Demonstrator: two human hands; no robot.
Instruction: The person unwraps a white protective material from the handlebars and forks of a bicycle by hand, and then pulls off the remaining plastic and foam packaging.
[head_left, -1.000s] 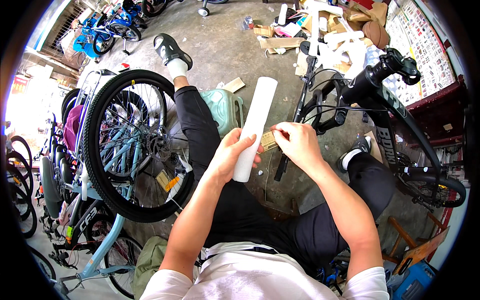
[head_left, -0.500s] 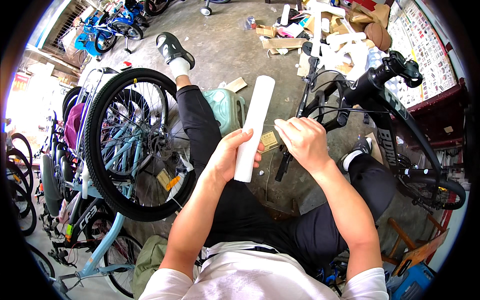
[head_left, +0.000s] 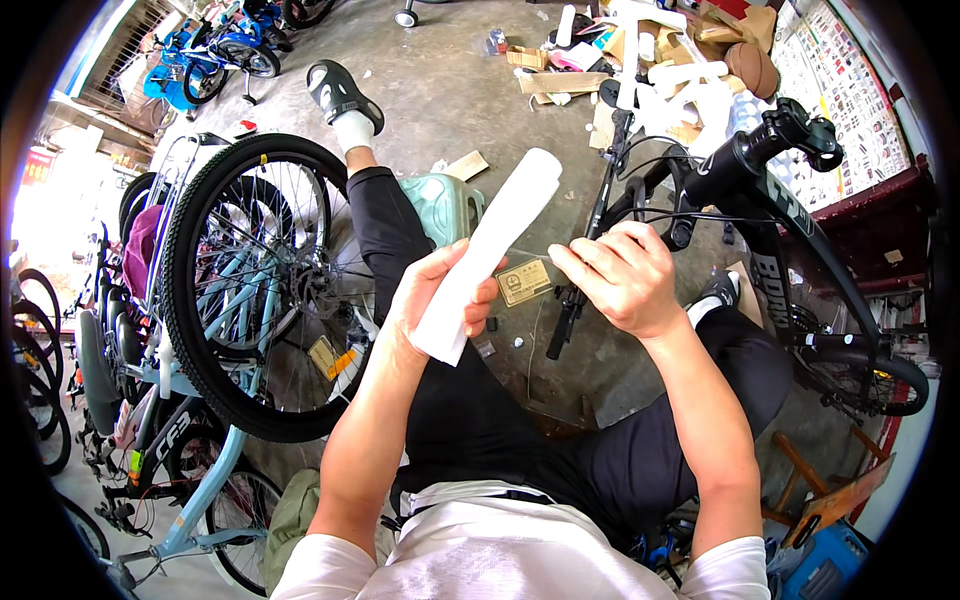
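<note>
A long white tube (head_left: 497, 240), which looks like a foam sleeve or rolled sheet, slants up and to the right in my left hand (head_left: 428, 298). My left thumb lies along its near side and the fingers wrap round behind it. Just right of the tube, my right hand (head_left: 625, 280) is raised with its fingers curled and thumb and forefinger pinched together. A faint thin strand seems to run near those fingertips, but what they hold is too small to make out. The two hands are apart.
To my left stands a large bicycle wheel (head_left: 180, 290) beside a light blue bicycle. A black bicycle frame (head_left: 775, 250) leans at right. Ahead are a pale green plastic stool (head_left: 440, 200), a yellowish card (head_left: 525, 283), and a pile of cardboard and wrapping (head_left: 690, 75) with a basketball (head_left: 750, 68).
The white tube has tilted further to the right at its top, and its lower end has swung left with my left hand. My right hand has shifted slightly right.
</note>
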